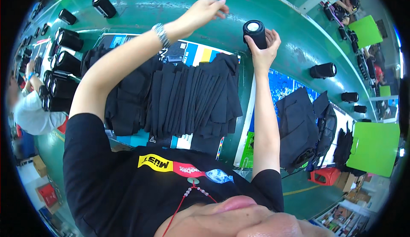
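A black cylindrical speaker [256, 35] stands on the green work surface [171, 0], its pale round end facing up. My right hand [264, 49] grips its near side, with the thumb on the left and the fingers on the right. Left of it, my left hand [203, 15] hangs over the surface with loosely bent fingers apart and nothing visible in them. A metal watch [161, 35] is on that wrist. Below my hands lies a long overlapping row of flat black cloth pouches [192, 96], on printed sheets.
Several black cylinders [66, 62] cluster at the left; more [323, 70] lie along the surface at the right. Black cloth pieces [299, 126] lie right of my right forearm. Another person [38, 111] sits at the far left. A green board [373, 146] and red stool [325, 176] are at the right.
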Demonstrator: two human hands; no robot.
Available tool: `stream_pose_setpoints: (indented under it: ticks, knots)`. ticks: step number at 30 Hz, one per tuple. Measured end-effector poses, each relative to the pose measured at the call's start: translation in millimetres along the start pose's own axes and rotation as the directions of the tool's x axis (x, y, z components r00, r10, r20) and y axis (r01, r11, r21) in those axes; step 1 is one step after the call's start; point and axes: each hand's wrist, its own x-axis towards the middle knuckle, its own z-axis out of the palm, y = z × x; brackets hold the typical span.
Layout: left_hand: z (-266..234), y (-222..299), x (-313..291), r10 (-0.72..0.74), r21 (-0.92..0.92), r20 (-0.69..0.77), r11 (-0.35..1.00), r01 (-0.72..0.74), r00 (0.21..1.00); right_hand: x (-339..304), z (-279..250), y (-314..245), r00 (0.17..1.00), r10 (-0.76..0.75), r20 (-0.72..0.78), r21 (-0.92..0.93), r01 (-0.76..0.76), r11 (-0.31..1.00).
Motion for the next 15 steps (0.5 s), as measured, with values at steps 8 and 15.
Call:
stream_pose_setpoints:
  ticks: [8,15]
  knots:
    - [17.0,-34.5,-111.9,-0.142,-0.152,0.041,0.977,0.146,0.989,18.0,12.6,21.1,0.979,0.181,-0.094,-0.097,-0.19,0.977]
    - [32.2,-46.3,-113.8,0.121,0.181,0.058,0.975,-0.129,0.991,31.3,67.2,-45.4,0.99,-0.055,0.126,-0.485,0.11,0.868]
